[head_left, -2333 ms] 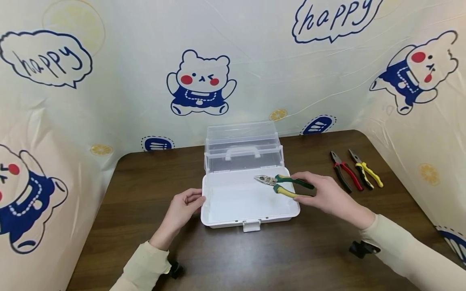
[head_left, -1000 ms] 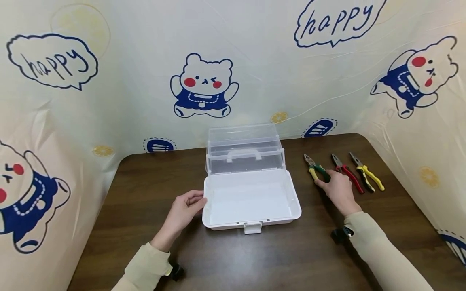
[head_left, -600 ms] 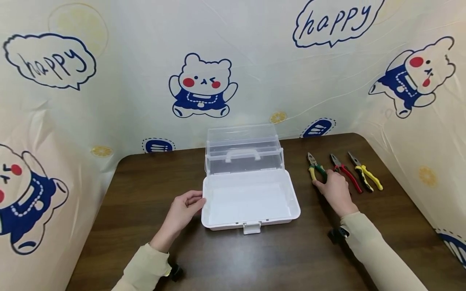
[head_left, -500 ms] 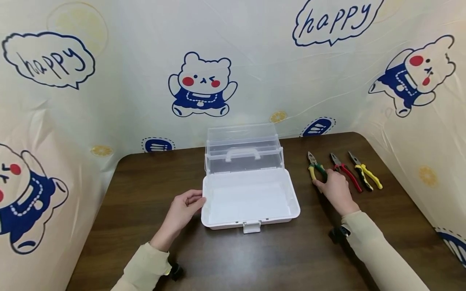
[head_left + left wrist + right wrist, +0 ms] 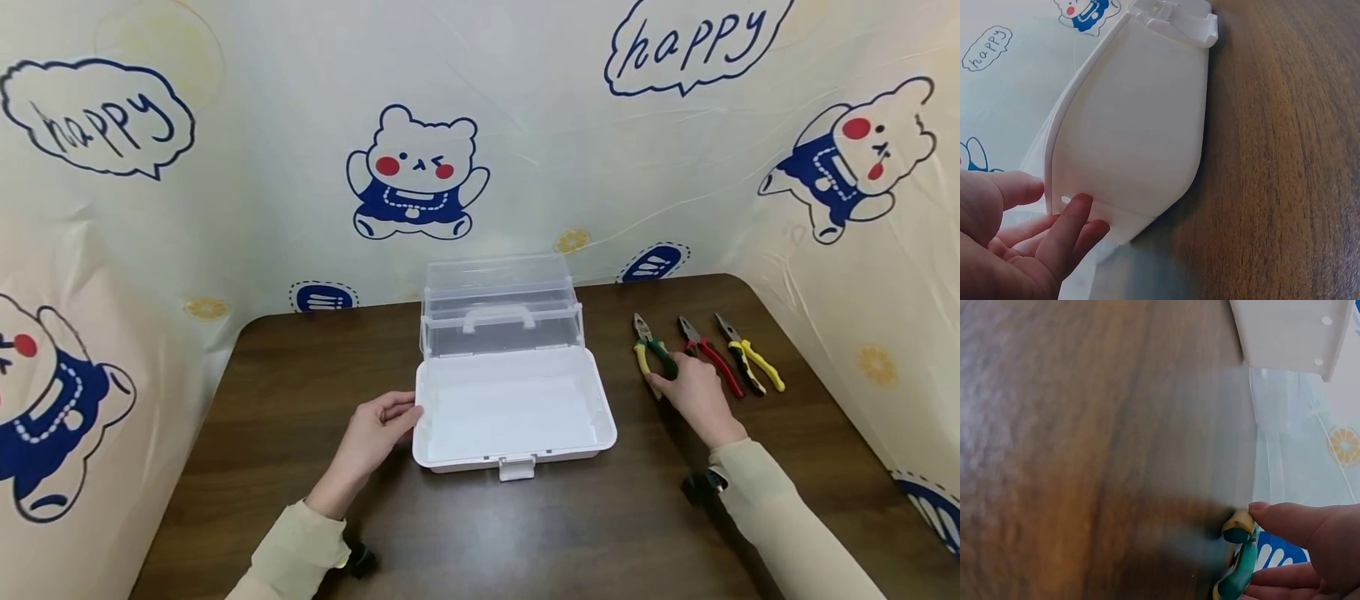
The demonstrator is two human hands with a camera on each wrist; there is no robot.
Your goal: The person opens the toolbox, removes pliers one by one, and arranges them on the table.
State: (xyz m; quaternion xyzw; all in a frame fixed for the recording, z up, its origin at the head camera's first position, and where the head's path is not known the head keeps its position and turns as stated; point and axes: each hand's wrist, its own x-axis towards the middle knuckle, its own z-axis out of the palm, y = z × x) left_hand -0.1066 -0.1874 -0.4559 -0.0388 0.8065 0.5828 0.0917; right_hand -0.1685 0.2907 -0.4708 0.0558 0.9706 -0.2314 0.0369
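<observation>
A white toolbox (image 5: 517,408) with its clear lid (image 5: 501,304) tipped back stands mid-table. My left hand (image 5: 377,433) holds the box's left side: in the left wrist view the thumb is at the rim and the fingers (image 5: 1075,225) lie against the outer wall. To the right of the box, my right hand (image 5: 697,396) grips pliers (image 5: 654,350) with green and yellow handles, which lie low at the table, jaws pointing away from me. The right wrist view shows the thumb on the yellow handle end (image 5: 1239,525) and fingers by the green one.
Right of my right hand lie red-and-black pliers (image 5: 712,354) and yellow-and-black long-nose pliers (image 5: 752,357), side by side on the brown wooden table (image 5: 480,542). A patterned cloth (image 5: 547,150) hangs behind and at both sides. The box's latch (image 5: 517,468) faces me.
The green-and-yellow pliers have gone from above the box to the table on the right, beside the red ones, still in my right hand. My left hand stays at the box.
</observation>
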